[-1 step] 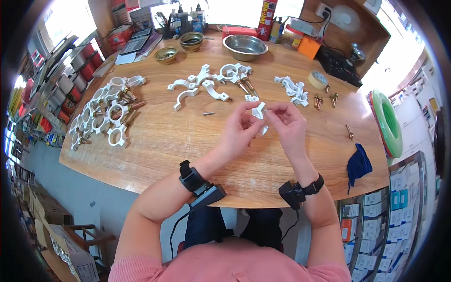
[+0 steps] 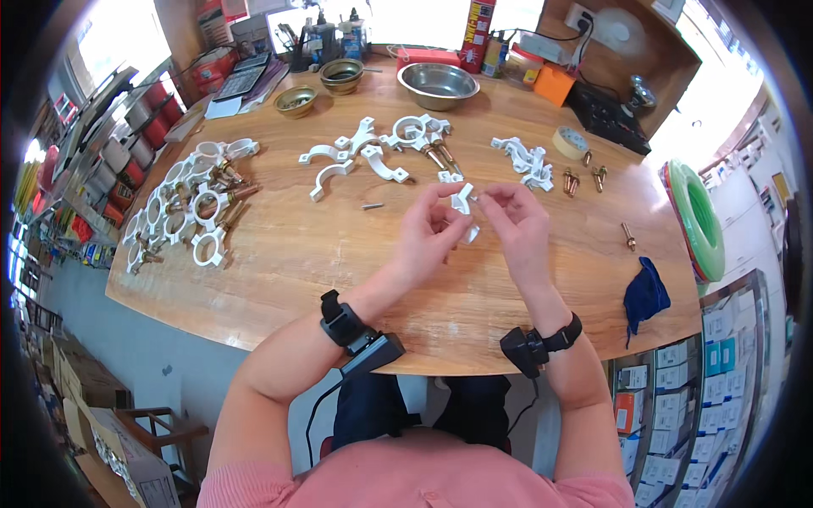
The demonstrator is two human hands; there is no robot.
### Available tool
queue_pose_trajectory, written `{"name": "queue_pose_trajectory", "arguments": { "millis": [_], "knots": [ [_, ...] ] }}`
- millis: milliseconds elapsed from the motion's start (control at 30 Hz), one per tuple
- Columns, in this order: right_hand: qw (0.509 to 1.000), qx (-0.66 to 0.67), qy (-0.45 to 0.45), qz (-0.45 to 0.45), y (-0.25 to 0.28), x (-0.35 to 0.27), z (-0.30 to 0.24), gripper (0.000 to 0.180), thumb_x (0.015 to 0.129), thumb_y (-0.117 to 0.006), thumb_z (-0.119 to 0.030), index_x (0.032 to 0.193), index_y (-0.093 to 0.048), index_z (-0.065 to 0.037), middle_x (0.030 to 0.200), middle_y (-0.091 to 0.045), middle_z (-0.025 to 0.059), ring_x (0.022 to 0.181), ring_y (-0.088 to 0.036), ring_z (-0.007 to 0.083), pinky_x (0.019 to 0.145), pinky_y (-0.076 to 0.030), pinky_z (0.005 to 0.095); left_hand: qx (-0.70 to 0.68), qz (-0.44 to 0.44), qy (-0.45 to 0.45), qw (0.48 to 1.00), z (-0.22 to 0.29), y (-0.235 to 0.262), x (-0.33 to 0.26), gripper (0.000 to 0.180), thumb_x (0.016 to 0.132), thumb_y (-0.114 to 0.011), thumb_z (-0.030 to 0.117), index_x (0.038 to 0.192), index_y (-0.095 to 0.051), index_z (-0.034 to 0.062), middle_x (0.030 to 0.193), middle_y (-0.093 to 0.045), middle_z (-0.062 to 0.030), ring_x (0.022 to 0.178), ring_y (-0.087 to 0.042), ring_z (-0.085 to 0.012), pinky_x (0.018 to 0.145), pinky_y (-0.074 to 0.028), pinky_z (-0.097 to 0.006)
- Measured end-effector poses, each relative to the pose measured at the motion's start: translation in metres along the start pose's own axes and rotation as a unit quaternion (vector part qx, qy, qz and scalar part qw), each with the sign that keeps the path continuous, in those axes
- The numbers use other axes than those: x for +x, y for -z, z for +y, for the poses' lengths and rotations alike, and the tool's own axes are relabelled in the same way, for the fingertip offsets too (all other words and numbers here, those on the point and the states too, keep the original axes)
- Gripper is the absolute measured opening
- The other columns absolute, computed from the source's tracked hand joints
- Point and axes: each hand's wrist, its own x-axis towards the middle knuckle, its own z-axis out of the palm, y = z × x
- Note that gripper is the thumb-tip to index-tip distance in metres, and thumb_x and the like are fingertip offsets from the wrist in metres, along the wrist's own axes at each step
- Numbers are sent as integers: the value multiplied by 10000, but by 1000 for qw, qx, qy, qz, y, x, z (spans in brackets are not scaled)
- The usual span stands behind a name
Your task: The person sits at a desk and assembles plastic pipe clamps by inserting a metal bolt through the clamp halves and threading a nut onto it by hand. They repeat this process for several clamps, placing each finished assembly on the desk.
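My left hand grips a white plastic pipe clamp half between thumb and fingers, above the middle of the table. Close to the clamp's right side, my right hand has thumb and forefinger pinched together; whatever small thing is in them is too small to make out. Just beyond my hands lie a small white clamp piece and several curved clamp halves. A loose screw rests to the left of my left hand.
Assembled white clamps with brass-coloured anchor bolts are heaped at left. More clamp halves, a tape roll, anchor bolts and a blue cloth lie at right. A steel bowl and small brass-coloured bowls stand behind.
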Motion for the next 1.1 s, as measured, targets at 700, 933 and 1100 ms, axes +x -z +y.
{"name": "queue_pose_trajectory", "arguments": {
  "millis": [700,933,1100],
  "knots": [
    [993,88,-75,-4,0,6,4,143,805,-569,-106,877,-572,17,762,-591,34,690,-546,82,608,-428,209,16,1,0,1000,-1,3,1,361,829,-539,91,1149,-376,53,686,-528,-19,540,-498,-57,403,-378,-173],
    [999,39,-8,-5,0,1,16,199,837,-533,-164,899,-586,18,770,-596,30,679,-533,83,614,-431,217,-1,0,9,1000,-1,0,2,371,820,-546,96,1151,-383,61,707,-536,-20,537,-485,-47,404,-376,-169],
    [994,65,-82,-23,2,4,15,178,817,-561,-136,909,-571,15,788,-591,30,663,-530,82,611,-434,217,6,12,1,1000,-3,4,1,374,810,-557,102,1146,-394,68,699,-533,-15,536,-475,-35,404,-371,-164]
  ]
}}
